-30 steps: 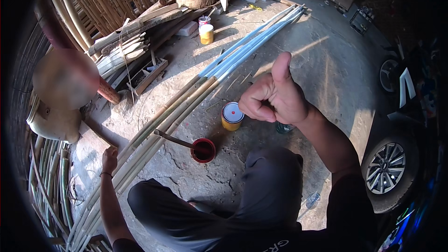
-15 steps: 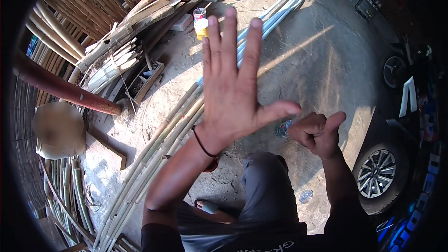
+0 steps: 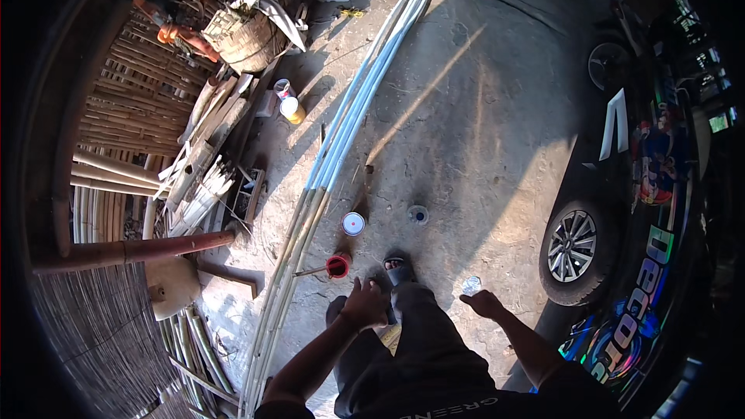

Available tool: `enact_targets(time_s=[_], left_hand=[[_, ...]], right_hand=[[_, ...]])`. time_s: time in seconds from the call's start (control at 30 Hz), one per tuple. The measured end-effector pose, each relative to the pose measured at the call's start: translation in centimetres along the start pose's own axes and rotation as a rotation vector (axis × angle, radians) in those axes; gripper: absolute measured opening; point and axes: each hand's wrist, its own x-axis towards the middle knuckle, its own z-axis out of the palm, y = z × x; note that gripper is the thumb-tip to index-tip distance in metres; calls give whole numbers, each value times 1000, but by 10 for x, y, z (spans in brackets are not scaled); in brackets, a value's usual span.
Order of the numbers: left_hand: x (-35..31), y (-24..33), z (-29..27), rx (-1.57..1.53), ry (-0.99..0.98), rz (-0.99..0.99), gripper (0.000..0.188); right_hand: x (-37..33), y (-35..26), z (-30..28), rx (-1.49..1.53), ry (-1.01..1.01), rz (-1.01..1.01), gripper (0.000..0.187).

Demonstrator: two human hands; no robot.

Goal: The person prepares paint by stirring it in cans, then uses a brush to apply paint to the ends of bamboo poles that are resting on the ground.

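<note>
**Part-blue poles (image 3: 334,170) at the person's left**

The poles lie lengthwise on the concrete floor (image 3: 497,163), blue toward the far end and tan toward the lower edge. To their left, split wood (image 3: 203,200) and a reddish post (image 3: 147,252) bound the strip; to their right, the floor spans to a vehicle's wheel (image 3: 573,247), the wider side for moving. A red pot (image 3: 340,270), with a stick (image 3: 313,270) over its rim, and a white-topped tin (image 3: 353,223) stand just right of the poles. The left hand (image 3: 365,305) appears before a dark trouser leg (image 3: 363,354), fingers bent; the right hand (image 3: 484,304) is near a clear plastic piece (image 3: 471,285), fingers curled. Whether either grip is pressed together cannot be told. Compared with half a second ago, the left hand, then spread before the poles, is lower; the tin, then hidden, shows.
</note>
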Motion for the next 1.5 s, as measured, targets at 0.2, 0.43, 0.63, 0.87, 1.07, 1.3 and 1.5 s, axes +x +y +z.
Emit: enact_targets(time_s=[0.2, 0.43, 0.63, 0.87, 1.07, 1.3, 1.5], left_hand=[[-58, 41, 69, -557, -331, 67, 42], [90, 30, -74, -410, -273, -76, 46], [250, 49, -180, -565, -10, -174, 43], [343, 69, -229, -741, -93, 17, 45], [441, 32, -278, -706, -99, -137, 37], [685, -30, -476, -241, -223, 50, 45], [825, -65, -665, -464, 331, 184, 36]], right_hand=[[-97, 89, 63, 181, -40, 256, 60], [-106, 140, -54, 413, 20, 537, 57], [-61, 254, -168, 353, 225, 392, 52], [25, 338, -353, 308, 351, 247, 58], [105, 384, -469, 185, 478, 213, 57], [123, 432, -561, 249, 592, 191, 53], [156, 444, -655, 711, 524, 574, 49]])
